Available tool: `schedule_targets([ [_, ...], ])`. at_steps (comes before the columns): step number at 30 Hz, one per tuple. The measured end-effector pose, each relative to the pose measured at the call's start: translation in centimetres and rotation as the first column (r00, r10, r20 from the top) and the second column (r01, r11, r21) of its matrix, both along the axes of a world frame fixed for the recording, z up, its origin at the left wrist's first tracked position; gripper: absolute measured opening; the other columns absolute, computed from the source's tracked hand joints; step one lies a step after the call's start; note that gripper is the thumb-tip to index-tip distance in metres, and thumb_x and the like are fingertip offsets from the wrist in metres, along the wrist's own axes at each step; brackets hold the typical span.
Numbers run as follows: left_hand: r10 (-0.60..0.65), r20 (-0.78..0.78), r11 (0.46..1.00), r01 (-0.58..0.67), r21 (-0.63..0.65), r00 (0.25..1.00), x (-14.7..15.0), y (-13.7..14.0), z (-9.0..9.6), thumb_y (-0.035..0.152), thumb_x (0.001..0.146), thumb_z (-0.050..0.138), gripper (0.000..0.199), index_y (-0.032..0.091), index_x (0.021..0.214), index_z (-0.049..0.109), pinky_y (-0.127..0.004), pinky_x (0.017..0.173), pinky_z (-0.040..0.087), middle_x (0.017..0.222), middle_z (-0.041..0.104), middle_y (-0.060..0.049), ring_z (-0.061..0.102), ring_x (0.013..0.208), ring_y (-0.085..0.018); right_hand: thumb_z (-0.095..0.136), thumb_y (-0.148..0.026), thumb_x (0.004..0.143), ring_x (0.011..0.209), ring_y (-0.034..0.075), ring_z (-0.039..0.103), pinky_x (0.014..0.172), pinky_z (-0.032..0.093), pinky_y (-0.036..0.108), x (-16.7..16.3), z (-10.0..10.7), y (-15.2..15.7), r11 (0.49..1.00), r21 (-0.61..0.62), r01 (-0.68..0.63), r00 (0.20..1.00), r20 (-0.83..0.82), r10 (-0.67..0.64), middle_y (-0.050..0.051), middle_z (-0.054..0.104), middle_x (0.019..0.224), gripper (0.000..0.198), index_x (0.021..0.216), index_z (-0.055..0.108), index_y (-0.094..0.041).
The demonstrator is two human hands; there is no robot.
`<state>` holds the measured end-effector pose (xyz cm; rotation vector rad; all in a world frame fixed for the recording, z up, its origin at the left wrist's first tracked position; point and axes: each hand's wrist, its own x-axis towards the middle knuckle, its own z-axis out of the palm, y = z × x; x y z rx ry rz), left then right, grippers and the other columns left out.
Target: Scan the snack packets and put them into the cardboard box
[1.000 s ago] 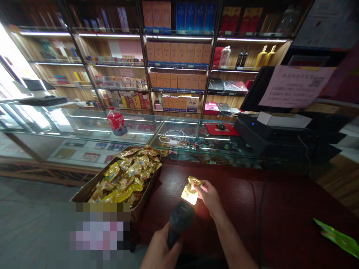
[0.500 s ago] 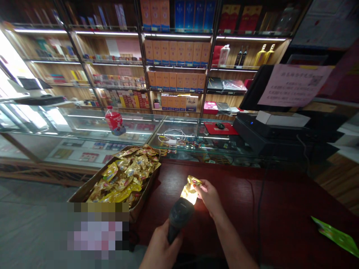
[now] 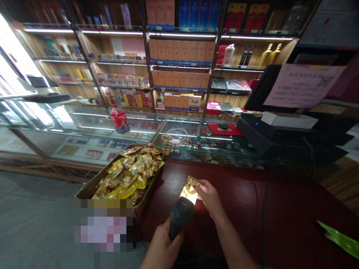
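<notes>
My left hand is wrapped round the handle of a black handheld barcode scanner. Bright light from the scanner's head falls on a small gold snack packet just beyond it. Between the thumb and fingers of my right hand, the packet is pinched by its right side, above the dark red table. To the left, an open cardboard box is heaped with similar gold and yellow packets.
A green packet lies at the table's right. Behind stand a glass display counter with a red-labelled bottle, a white cable and a mouse on a red mat. A monitor stands at the right. A black cord crosses the table.
The view has shifted slightly, so the surroundings sit a little further right. Both hands keep their hold, and the lit packet and scanner stay almost where they were.
</notes>
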<state>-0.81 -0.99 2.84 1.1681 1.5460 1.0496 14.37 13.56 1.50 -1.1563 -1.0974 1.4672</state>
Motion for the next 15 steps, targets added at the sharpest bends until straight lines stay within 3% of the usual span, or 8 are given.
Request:
schedule_targets([
  [8,-0.008,0.009,1.0,0.008,0.011,1.0,-0.2,-0.7,-0.8,0.029,0.077,0.066,0.018,0.015,0.087,0.069,-0.021,0.051,0.042,0.052,0.054,0.005,0.05,0.051,-0.013,0.078,-0.049,0.067,0.077,0.024,0.071,0.065,0.054,0.031,-0.1,-0.8,0.2,0.998,0.064,-0.006,1.0,0.019,0.005,0.006,0.075,0.089,0.044,0.097,0.063,-0.02],
  [12,0.113,0.011,0.993,-0.114,0.025,0.993,-1.0,-1.0,-1.9,0.028,0.081,0.06,0.016,0.015,0.089,0.065,-0.02,0.046,0.04,0.057,0.055,0.005,0.049,0.048,-0.011,0.081,-0.049,0.062,0.081,0.026,0.071,0.064,0.057,0.034,-1.9,0.0,0.7,0.997,0.033,0.077,0.997,-0.023,-0.076,0.006,0.074,0.097,0.053,0.104,0.061,-0.024],
  [15,0.216,0.026,0.976,-0.216,-0.005,0.976,-1.7,-0.4,-3.4,0.036,0.083,0.058,0.021,0.015,0.086,0.06,-0.02,0.041,0.04,0.056,0.053,0.005,0.051,0.044,-0.011,0.08,-0.047,0.064,0.086,0.024,0.07,0.075,0.057,0.035,-5.0,1.9,1.0,0.981,0.196,-0.009,0.999,-0.045,0.019,0.005,0.074,0.09,0.039,0.091,0.063,-0.023],
])
